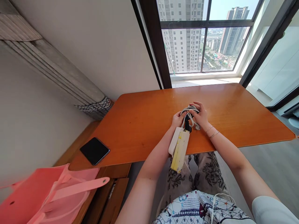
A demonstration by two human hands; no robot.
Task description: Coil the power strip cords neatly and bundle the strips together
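A white and yellow power strip hangs over the near edge of the orange wooden table. Its grey cable is coiled in a bundle at the strip's far end, with a black plug below the coil. My left hand is closed on the left side of the coil. My right hand wraps its fingers over the coil from the right; two thin bracelets sit on that wrist.
A black phone lies at the table's near left corner. A pink bag stands at the lower left beside wooden drawers. A folded mattress leans on the left wall. A large window is behind the table.
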